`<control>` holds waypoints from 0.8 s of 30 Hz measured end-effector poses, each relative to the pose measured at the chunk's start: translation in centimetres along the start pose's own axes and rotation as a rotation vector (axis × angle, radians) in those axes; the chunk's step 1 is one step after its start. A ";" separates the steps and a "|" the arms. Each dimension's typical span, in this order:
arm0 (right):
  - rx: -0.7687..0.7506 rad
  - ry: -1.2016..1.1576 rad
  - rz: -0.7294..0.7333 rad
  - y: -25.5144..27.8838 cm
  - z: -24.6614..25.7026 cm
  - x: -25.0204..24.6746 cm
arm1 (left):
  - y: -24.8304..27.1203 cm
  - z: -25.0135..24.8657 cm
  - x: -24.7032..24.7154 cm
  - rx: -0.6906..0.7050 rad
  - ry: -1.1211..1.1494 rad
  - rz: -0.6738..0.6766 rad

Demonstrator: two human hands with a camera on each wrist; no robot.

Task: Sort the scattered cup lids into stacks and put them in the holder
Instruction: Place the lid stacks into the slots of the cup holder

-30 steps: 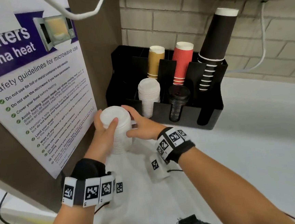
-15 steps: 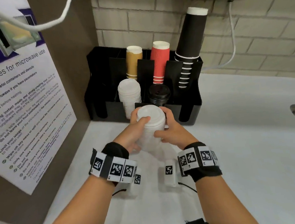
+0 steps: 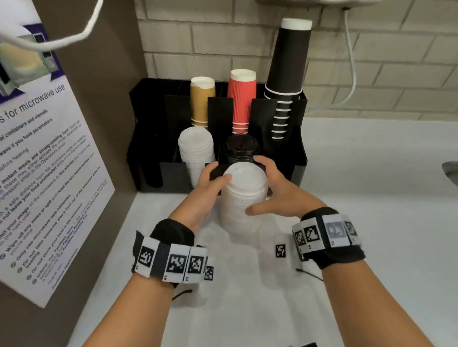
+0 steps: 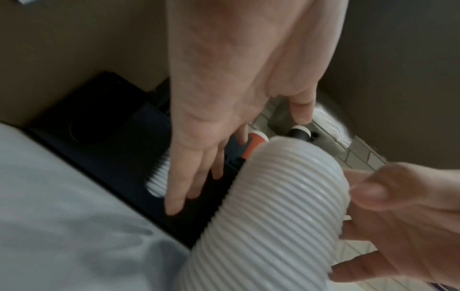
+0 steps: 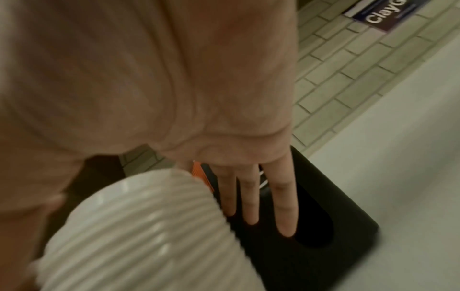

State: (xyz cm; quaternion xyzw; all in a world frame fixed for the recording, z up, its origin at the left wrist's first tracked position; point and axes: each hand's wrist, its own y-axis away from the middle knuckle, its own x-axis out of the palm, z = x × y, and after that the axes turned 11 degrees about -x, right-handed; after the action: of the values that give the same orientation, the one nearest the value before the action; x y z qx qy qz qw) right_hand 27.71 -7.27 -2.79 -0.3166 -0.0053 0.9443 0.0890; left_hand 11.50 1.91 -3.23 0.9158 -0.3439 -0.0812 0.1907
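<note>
Lid stack (image 3: pixel 243 197): tall white column, standing just in front of the black holder (image 3: pixel 147 141), apparently on the worktop (image 3: pixel 378 215).
Handling: probably light, thin ribbed plastic; loose lids are likely sliding apart if tipped.
Left hand (image 3: pixel 207 191): grip spread, fingers bracing the upper side.
Right hand (image 3: pixel 276 194): grip spread, cupping the other side, thumb low.
Hold: I'd be clasping low and high together.
Neighbours: white lids (image 3: pixel 197 154) and black lids (image 3: pixel 242 147) sitting in front slots.
</note>
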 end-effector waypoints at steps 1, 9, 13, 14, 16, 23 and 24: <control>-0.007 0.040 0.033 -0.4 0.4 -0.8 | 0.2 0.1 -0.7 0.009 0.007 -0.044; -0.072 0.481 0.360 -4.2 4.0 -3.3 | 2.2 2.7 -3.6 0.046 0.186 -0.138; -0.076 0.624 0.424 -5.0 4.6 -2.5 | 2.7 3.1 -3.6 0.049 0.190 -0.140; -0.080 0.635 0.426 -5.1 4.6 -2.4 | 2.8 3.1 -3.5 0.052 0.194 -0.141; -0.094 0.642 0.423 -5.2 4.5 -2.3 | 3.1 3.1 -3.4 0.058 0.201 -0.144; -0.240 0.499 0.256 -4.5 4.9 -3.3 | 3.8 2.3 -2.5 0.250 0.139 -0.201; -0.274 0.423 0.215 -4.1 5.3 -3.6 | 4.0 2.0 -2.3 0.301 0.114 -0.189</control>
State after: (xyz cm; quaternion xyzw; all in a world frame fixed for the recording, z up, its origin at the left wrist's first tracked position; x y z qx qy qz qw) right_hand 28.00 -3.59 3.84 -0.5149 -0.0806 0.8516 -0.0565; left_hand 6.85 0.06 -3.42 0.9654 -0.2531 0.0056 0.0623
